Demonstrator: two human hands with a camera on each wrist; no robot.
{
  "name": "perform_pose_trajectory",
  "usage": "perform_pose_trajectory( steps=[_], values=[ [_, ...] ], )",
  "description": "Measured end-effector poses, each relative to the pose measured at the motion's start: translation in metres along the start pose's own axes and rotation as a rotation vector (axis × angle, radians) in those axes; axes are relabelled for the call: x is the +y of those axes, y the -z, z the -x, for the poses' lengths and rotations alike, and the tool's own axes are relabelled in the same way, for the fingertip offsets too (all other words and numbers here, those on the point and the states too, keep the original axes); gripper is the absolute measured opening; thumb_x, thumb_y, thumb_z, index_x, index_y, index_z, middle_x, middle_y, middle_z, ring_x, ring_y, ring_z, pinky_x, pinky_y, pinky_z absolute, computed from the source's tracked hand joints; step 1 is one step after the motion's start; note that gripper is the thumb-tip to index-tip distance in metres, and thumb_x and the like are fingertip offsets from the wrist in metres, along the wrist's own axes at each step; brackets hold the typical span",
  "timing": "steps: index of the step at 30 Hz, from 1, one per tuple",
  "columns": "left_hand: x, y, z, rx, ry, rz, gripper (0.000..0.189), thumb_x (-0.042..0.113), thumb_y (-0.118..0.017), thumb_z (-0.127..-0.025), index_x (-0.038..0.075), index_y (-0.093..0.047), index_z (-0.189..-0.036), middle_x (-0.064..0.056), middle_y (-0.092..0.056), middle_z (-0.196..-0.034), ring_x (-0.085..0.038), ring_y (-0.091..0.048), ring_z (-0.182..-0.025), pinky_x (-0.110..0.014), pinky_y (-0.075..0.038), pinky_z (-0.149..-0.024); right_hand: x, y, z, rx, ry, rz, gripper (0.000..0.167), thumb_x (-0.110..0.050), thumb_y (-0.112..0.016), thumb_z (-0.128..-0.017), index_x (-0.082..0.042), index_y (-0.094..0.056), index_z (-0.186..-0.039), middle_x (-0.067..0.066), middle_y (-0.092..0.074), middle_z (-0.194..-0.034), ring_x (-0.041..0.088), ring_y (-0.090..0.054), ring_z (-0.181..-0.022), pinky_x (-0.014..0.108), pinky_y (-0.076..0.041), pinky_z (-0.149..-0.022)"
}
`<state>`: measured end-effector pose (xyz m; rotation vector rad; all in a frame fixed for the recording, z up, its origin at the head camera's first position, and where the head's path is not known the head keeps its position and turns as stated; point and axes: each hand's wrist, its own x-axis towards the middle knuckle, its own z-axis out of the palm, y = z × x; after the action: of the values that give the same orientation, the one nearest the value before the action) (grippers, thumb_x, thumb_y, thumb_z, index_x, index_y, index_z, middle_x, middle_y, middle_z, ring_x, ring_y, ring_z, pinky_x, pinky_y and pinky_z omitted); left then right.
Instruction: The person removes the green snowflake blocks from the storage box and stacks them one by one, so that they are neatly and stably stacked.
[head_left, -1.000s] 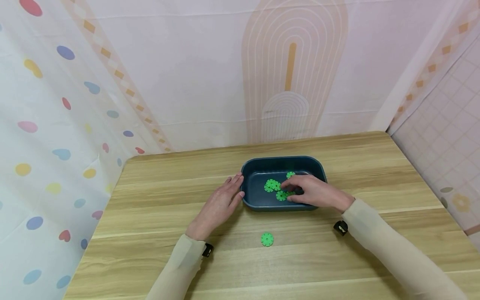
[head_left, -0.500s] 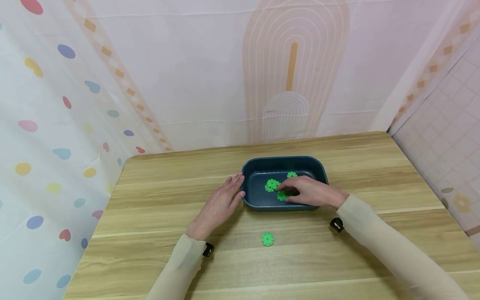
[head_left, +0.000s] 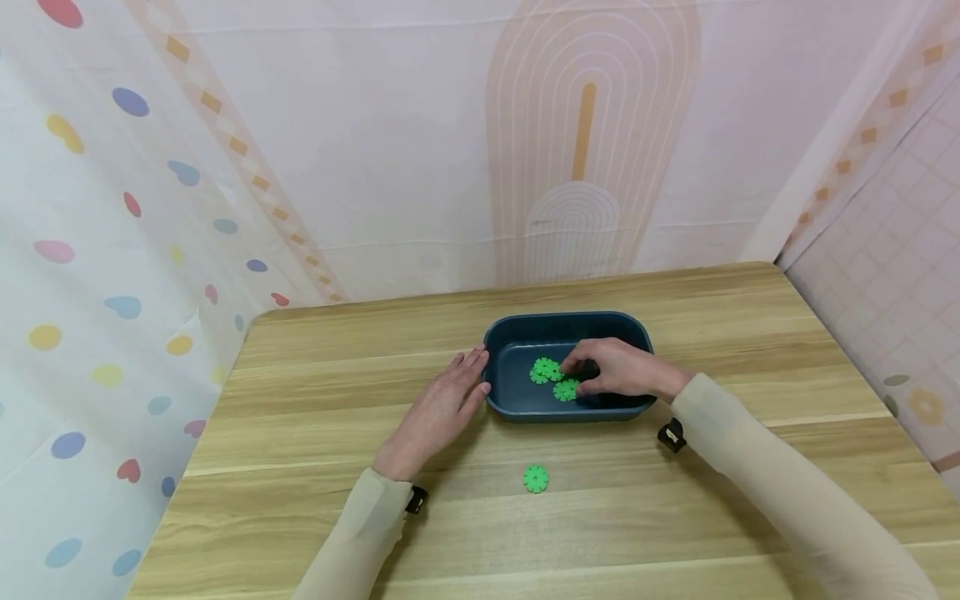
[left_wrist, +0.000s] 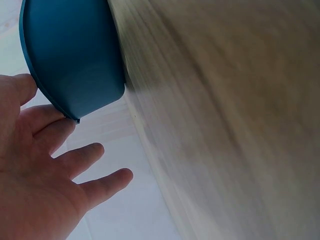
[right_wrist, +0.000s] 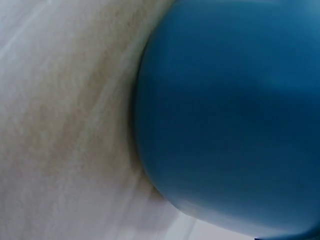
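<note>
A dark blue tray [head_left: 517, 413] with rounded corners stands on the wooden table. My left hand [head_left: 442, 404] rests with fairly straight fingers against the tray's left end; in the left wrist view its fingertips [left_wrist: 60, 127] touch the rim. My right hand [head_left: 618, 368] reaches over the right side into the tray, thumb and forefinger apart, close to a green notched disc [head_left: 562, 390]. Whether it touches that disc is hard to tell. Left of it lies a small cluster of green discs [head_left: 542, 370]. The right wrist view shows only the tray's outer wall [right_wrist: 225, 125], not the hand.
One green notched disc [head_left: 536, 479] lies alone on the wooden table [head_left: 337, 375] in front of the tray. A patterned cloth [head_left: 375, 150] hangs behind the table and along its left side. Black wrist straps [head_left: 416, 500] show below the sleeves.
My right hand has shifted slightly within the tray, up and to the right over the last half second. A disc near the back is now hidden behind it. The left hand stays put.
</note>
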<state>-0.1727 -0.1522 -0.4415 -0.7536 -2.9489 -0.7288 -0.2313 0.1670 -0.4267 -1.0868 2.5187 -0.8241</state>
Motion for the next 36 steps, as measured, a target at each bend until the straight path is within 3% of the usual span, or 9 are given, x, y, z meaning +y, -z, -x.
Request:
perform_pose_trajectory(
  steps=[11, 36],
  values=[
    [0.0013, 0.001, 0.0, -0.007, 0.003, -0.002, 0.055, 0.03, -0.048, -0.112, 0.002, -0.04, -0.158, -0.015, -0.035, -0.165, -0.04, -0.034, -0.15, -0.055, -0.033, -0.12, 0.0055, -0.003, -0.0046, -0.051, -0.001, 0.024, 0.034, -0.013, -0.082, -0.089, -0.006, -0.074, -0.122, 0.002, -0.069, -0.119, 0.02, -0.063, -0.109, 0.042, -0.054, -0.096],
    [0.0004, 0.0003, -0.0003, -0.008, 0.01, -0.006, 0.054, 0.031, -0.047, -0.112, 0.004, -0.039, -0.159, -0.014, -0.035, -0.165, -0.039, -0.034, -0.15, -0.053, -0.032, -0.121, 0.0052, -0.0084, -0.0079, -0.058, 0.017, 0.094, 0.034, -0.013, -0.084, -0.088, -0.009, -0.075, -0.12, -0.002, -0.067, -0.116, 0.016, -0.062, -0.103, 0.037, -0.055, -0.093]
  ],
)
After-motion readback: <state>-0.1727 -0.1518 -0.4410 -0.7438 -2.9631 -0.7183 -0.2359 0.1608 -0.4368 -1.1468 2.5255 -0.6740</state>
